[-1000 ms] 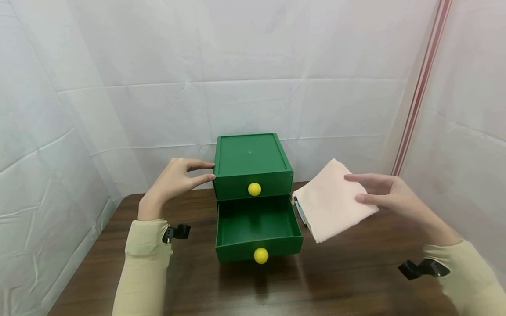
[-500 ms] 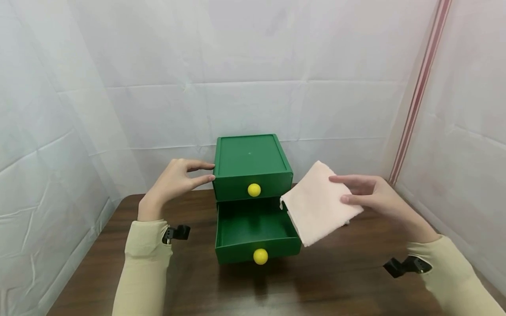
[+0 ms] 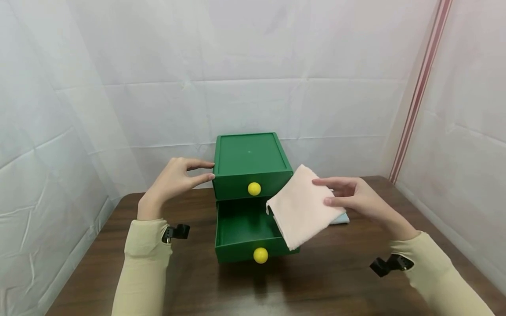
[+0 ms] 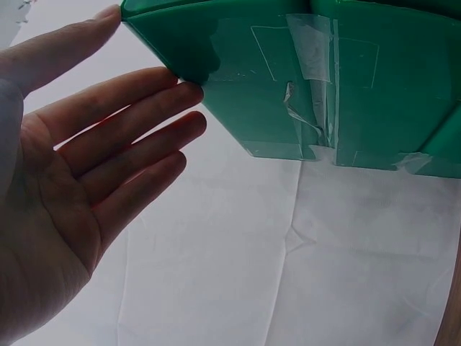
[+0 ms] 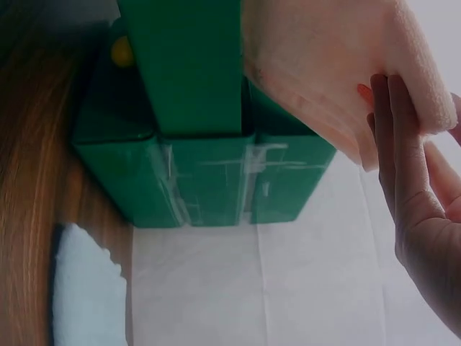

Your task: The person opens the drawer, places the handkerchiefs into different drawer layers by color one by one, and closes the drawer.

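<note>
Green drawer unit (image 3: 251, 169) stands at the desk's (image 3: 340, 281) back edge, its lower drawer (image 3: 253, 228) open. The left hand (image 3: 174, 181) steadies it with straight fingers. The right hand (image 3: 356, 197) pinches 1 pink folded cloth (image 3: 298, 206), overhanging the drawer's right rim, hand right of it.

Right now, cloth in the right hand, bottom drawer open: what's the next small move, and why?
Probably carry the pink cloth a little further left and lower it into the open bottom drawer. The right hand pinches it above the drawer's right edge, only partly over the cavity. The left hand touches the green cabinet at its side, bracing it.
</note>
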